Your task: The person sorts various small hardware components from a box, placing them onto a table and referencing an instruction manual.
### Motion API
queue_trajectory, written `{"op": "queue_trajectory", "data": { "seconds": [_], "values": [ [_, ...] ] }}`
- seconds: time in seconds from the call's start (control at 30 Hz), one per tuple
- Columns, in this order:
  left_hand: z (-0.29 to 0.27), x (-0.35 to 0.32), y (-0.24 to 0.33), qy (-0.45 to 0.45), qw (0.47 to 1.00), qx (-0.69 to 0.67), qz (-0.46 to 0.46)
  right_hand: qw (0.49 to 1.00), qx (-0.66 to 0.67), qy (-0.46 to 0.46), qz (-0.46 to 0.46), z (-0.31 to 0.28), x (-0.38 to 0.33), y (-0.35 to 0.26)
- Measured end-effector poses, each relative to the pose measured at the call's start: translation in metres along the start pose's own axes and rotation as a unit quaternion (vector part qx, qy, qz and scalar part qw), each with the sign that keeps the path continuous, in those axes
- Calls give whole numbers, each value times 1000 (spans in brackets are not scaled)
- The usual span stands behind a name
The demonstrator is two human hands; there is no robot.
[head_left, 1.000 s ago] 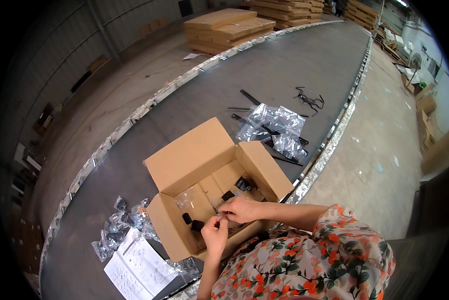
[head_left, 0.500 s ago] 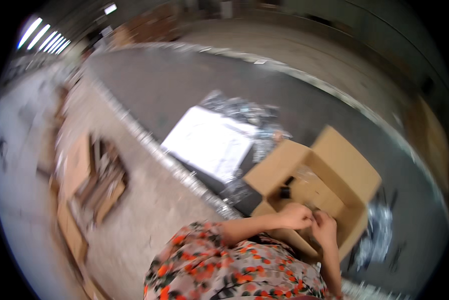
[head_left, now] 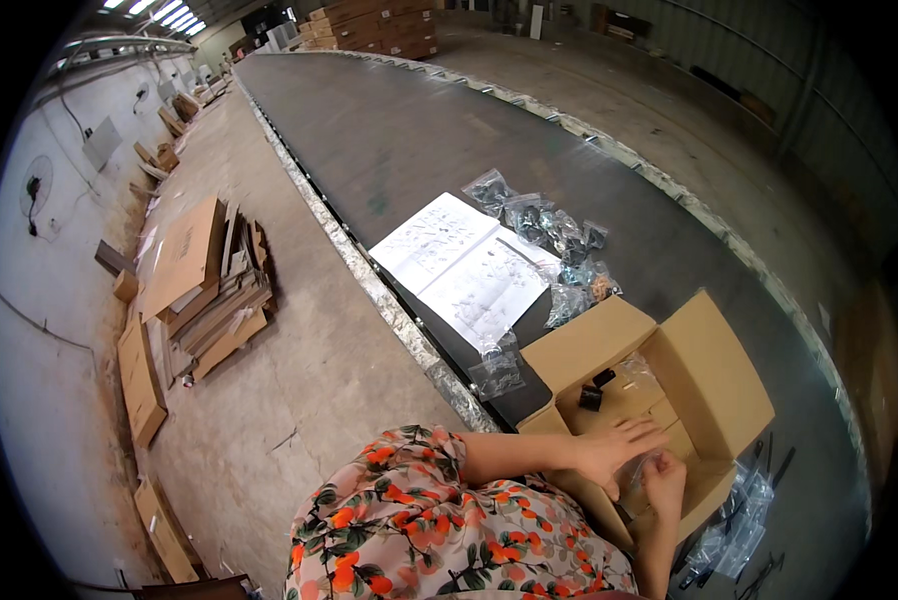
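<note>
An open cardboard box [head_left: 714, 375] stands before me, flaps folded outward. My left hand [head_left: 617, 452] reaches over its near side, palm down with the fingers spread. Beside it my right hand [head_left: 664, 484] is closed, thumb and finger pinched on what looks like a piece of clear plastic [head_left: 637, 466]; the left hand partly covers it. Small black parts [head_left: 590, 398] lie on the box floor near the left wall. A clear plastic wrapper [head_left: 636, 368] rests at the box's far inner side.
The box stands on a dark conveyor belt [head_left: 399, 130]. An open printed booklet [head_left: 459, 270] and several clear bags of small parts [head_left: 559, 235] lie beyond it. More bags [head_left: 737, 525] and black strips lie to its right. Flattened cardboard [head_left: 194, 260] is stacked on the floor at left.
My hands were together, both with closed fingers; now the left has opened and spread, while the right stays closed a little lower. The view has shifted and sharpened.
</note>
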State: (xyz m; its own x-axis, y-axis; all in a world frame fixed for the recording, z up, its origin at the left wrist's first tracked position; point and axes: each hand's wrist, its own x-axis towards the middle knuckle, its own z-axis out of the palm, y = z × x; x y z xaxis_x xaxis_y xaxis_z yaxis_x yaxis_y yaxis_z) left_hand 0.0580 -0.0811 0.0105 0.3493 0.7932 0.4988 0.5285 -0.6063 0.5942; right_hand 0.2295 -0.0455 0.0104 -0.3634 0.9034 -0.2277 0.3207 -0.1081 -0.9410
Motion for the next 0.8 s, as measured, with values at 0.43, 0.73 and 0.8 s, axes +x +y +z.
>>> {"op": "queue_trajectory", "data": {
  "seconds": [0.43, 0.73, 0.8],
  "values": [
    [-10, -10, 0, -95, 989, -61, -91, 997, 59, -23, 48, 27, -17, -16],
    [-15, 11, 4, -90, 991, -44, -94, 988, -144, -31, -53, 14, -2, -27],
    [-13, 4, -3, -81, 990, -3, -115, 981, -152, -76, -90, 18, 9, -24]
  ]
}}
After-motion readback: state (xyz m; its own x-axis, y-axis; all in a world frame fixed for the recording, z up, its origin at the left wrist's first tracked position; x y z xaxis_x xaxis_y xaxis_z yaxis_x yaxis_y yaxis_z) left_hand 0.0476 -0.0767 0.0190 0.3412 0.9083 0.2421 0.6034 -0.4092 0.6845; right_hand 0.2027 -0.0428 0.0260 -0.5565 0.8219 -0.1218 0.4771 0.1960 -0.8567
